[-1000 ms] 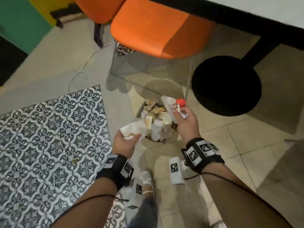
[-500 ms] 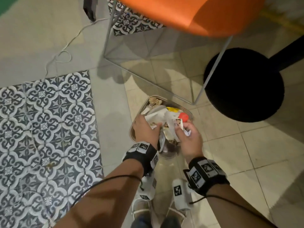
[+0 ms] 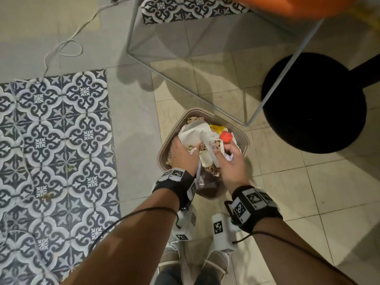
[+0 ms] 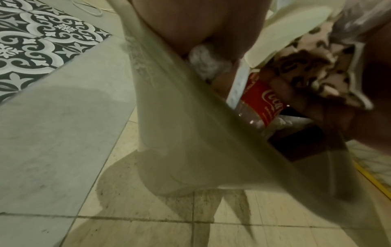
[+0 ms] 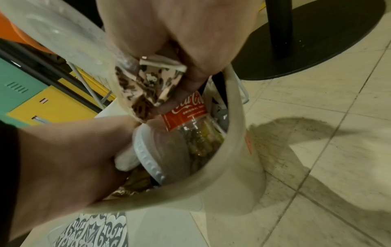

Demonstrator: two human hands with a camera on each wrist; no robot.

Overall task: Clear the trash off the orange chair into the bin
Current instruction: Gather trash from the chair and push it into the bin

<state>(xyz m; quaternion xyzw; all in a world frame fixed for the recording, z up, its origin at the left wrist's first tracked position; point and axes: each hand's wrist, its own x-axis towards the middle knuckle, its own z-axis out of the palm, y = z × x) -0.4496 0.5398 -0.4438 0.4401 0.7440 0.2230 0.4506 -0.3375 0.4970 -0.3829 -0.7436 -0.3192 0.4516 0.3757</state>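
sitting under the orange chair (image 3: 304, 6), the bin (image 3: 244, 140) is stuffed. left hand (image 3: 183, 155) presses white paper (image 3: 195, 132) down, fingers curled; right hand (image 3: 232, 163) clutches a spotted wrapper (image 5: 148, 85).

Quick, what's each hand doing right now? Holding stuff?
Left hand: down in the bin, gripping white paper trash.
Right hand: gripping a Coke bottle and a spotted wrapper.
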